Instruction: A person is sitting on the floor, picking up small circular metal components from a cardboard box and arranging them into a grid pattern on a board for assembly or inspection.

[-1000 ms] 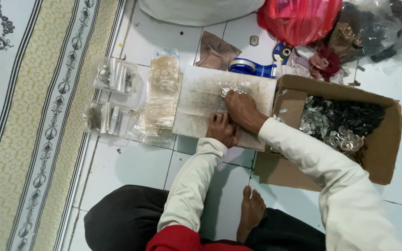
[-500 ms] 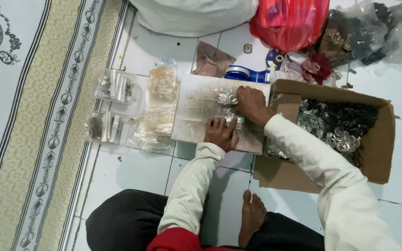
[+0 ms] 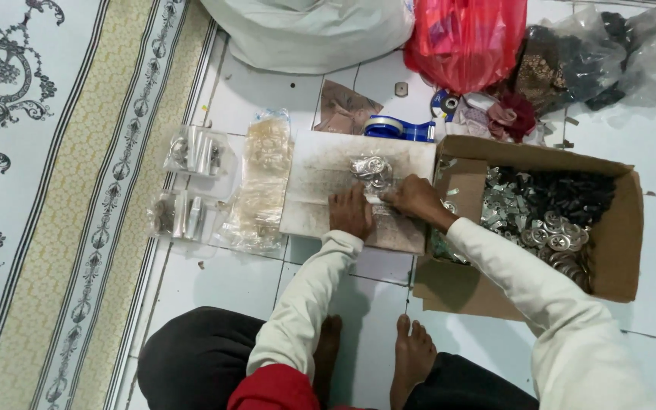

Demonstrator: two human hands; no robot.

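A whitish flat board [image 3: 320, 178] lies on the tiled floor in front of me. A small heap of shiny metal rings [image 3: 370, 170] rests on its far right part. My left hand [image 3: 351, 212] lies palm down on the board's near edge, fingers together. My right hand [image 3: 412, 198] meets it from the right, fingertips pinched low on the board just below the rings. Something small seems held between the fingertips of both hands; I cannot make it out.
An open cardboard box [image 3: 624, 228] at the right holds metal rings and dark parts. Clear plastic bags [image 3: 261, 182] of small parts lie left of the board. A blue tape dispenser [image 3: 398, 128], a red bag [image 3: 466, 38] and a white sack [image 3: 309, 30] sit behind. A patterned carpet [image 3: 55, 190] covers the left.
My right hand has drawn back from the heap of rings toward me and now meets my left hand at the board's near edge. The view has shifted slightly.
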